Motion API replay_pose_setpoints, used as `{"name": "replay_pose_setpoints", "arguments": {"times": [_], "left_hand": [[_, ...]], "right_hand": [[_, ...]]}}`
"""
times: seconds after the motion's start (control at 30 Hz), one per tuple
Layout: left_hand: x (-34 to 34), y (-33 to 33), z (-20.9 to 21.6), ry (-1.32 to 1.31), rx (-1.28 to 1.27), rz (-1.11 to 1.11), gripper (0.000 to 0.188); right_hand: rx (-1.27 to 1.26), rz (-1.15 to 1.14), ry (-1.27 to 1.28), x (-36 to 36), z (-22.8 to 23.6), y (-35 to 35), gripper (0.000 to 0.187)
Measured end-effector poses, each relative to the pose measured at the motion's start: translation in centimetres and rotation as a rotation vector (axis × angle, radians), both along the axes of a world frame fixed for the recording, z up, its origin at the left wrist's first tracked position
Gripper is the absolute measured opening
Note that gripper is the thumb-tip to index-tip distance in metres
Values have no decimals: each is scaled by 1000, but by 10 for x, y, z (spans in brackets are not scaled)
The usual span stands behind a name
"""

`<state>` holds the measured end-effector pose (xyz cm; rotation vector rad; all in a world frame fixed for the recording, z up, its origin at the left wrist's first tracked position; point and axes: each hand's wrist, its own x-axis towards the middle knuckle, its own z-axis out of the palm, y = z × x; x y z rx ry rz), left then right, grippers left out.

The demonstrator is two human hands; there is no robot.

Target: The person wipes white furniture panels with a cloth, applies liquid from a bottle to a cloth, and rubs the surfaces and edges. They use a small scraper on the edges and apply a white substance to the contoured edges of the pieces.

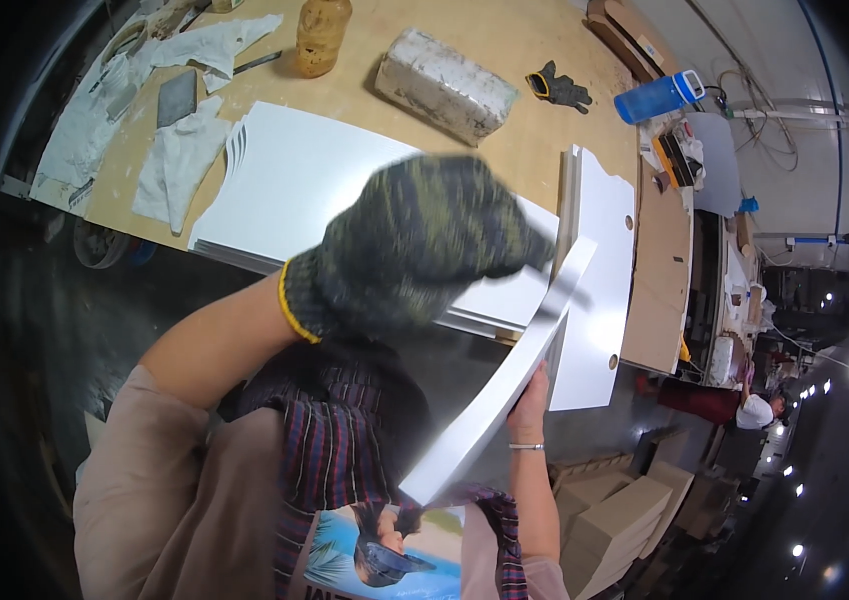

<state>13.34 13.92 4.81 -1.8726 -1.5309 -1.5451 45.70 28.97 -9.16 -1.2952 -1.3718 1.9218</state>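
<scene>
My left hand (425, 235), in a dark green camouflage glove with a yellow cuff edge, is closed at the upper end of a long white board (495, 395). A small greyish, motion-blurred thing shows by its fingers; I cannot make out what it is. My right hand (530, 405), bare and with a bracelet at the wrist, grips the board's right side about midway. The board slants from near my body up to the table, its narrow side toward me. Behind the glove lies a stack of white panels (295, 160). More white panels (595, 290) with round holes lie to the right.
On the wooden table (365, 110) stand a taped block (445, 85) and a stained brown bottle (323, 38). A spare glove (560, 88), a blue water bottle (660, 97) and white cloths (180, 160) lie around. Cardboard boxes (615, 520) stand at lower right. Another person (753, 410) is farther off.
</scene>
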Motion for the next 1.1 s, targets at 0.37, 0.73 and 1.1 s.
{"name": "replay_pose_setpoints", "arguments": {"times": [0.37, 0.73, 1.1], "left_hand": [[20, -13, 1, -40, -119, -82, 33], [27, -34, -3, 84, -309, -217, 50], [47, 17, 8, -423, -153, -266, 15]], "right_hand": [[5, -21, -10, 5, -3, -2, 44], [-6, -96, 75, 37, -14, 14, 46], [67, -138, 56, 42, -12, 8, 29]]}}
